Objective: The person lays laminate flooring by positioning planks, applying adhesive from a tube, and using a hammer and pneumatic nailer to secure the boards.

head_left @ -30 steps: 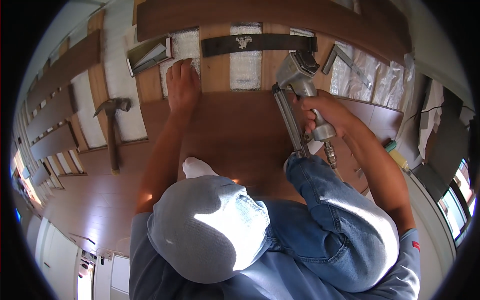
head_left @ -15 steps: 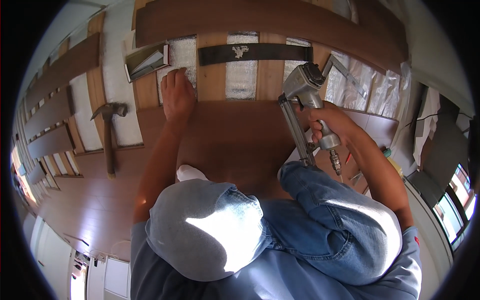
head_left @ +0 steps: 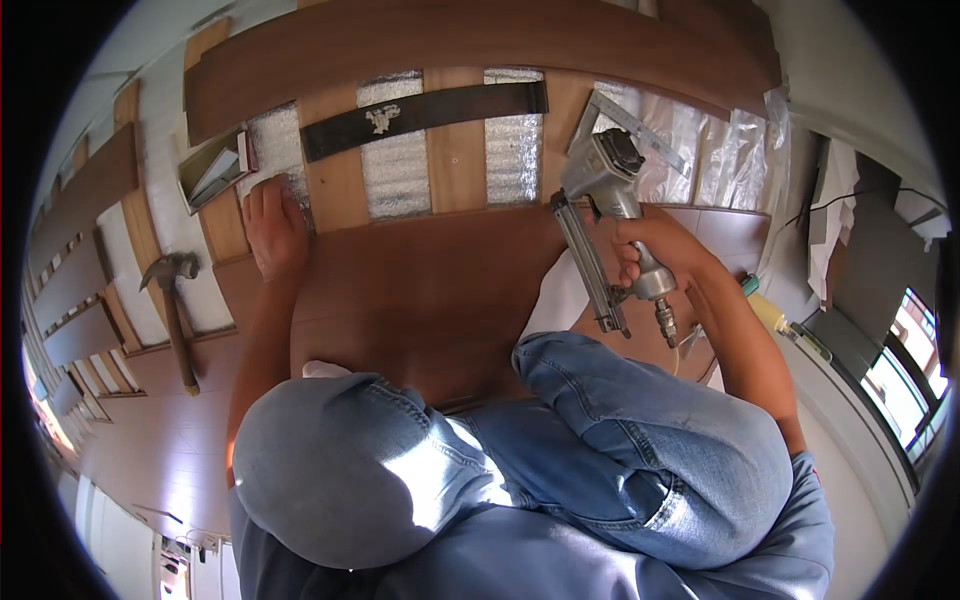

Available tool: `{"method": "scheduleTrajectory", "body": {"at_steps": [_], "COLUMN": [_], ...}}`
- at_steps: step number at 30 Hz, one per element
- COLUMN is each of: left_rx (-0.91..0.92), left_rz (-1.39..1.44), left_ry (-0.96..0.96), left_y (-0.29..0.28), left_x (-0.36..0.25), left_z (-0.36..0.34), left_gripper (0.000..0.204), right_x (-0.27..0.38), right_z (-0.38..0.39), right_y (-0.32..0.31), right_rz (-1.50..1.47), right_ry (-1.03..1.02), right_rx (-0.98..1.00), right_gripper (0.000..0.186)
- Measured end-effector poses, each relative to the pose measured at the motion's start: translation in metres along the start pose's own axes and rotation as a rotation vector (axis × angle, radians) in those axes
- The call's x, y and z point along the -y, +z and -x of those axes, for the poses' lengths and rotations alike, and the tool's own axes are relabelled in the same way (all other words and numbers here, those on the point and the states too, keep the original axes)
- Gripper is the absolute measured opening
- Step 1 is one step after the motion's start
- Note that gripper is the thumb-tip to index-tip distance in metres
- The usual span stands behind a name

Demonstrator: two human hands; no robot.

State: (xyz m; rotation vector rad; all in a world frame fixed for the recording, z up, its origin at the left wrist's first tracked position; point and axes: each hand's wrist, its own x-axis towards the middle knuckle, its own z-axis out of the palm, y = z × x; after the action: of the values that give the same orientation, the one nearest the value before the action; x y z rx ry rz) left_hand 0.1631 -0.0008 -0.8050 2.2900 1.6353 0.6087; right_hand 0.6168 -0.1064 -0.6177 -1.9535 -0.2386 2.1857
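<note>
My left hand (head_left: 275, 232) rests at the far edge of a brown floor plank (head_left: 420, 300), its fingers laid forward over the edge toward the silver foil. Nothing shows in its grasp, though the fingertips are partly hidden. My right hand (head_left: 655, 250) is wrapped around the handle of a grey pneumatic nail gun (head_left: 600, 180). The gun is held over the right part of the planks, near my bent knee, with its long magazine slanting down toward me. An air hose fitting (head_left: 666, 322) hangs from the handle's end.
Wooden battens (head_left: 455, 150) alternate with foil strips beyond the plank. A dark strip (head_left: 425, 115), metal square (head_left: 640, 130) and small open box (head_left: 217, 172) lie there. A claw hammer (head_left: 175, 320) is at left. Loose planks (head_left: 480, 45) lie at the back; a yellow-green tool (head_left: 768, 310) at right.
The view has shifted, so the floor and left hand appear farther left. Relative to the floor, the nail gun has moved right, toward the metal square. My left hand stays by the box.
</note>
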Motion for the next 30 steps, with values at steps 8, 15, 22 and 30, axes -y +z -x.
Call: {"method": "scheduleTrajectory", "body": {"at_steps": [8,15,22,30], "left_rx": [0.032,0.072,0.025,0.005], "left_rz": [-0.095,-0.125,-0.099,-0.035], "left_ry": [0.001,-0.026,-0.006,-0.033], "left_y": [0.002,0.004,0.011,0.010], "left_x": [-0.004,-0.001,0.004,0.003], "left_z": [-0.003,-0.003,0.000,0.002], "left_gripper": [0.021,0.025,0.030,0.032], "right_x": [-0.009,-0.012,-0.022,-0.023], "right_z": [0.004,0.006,0.007,0.012], "right_y": [-0.027,-0.034,-0.059,-0.079], "right_rz": [-0.086,-0.054,-0.066,-0.041], "right_ry": [-0.013,-0.017,-0.030,-0.021], "right_rx": [-0.060,-0.048,-0.079,-0.067], "right_gripper": [0.022,0.030,0.029,0.034]}}
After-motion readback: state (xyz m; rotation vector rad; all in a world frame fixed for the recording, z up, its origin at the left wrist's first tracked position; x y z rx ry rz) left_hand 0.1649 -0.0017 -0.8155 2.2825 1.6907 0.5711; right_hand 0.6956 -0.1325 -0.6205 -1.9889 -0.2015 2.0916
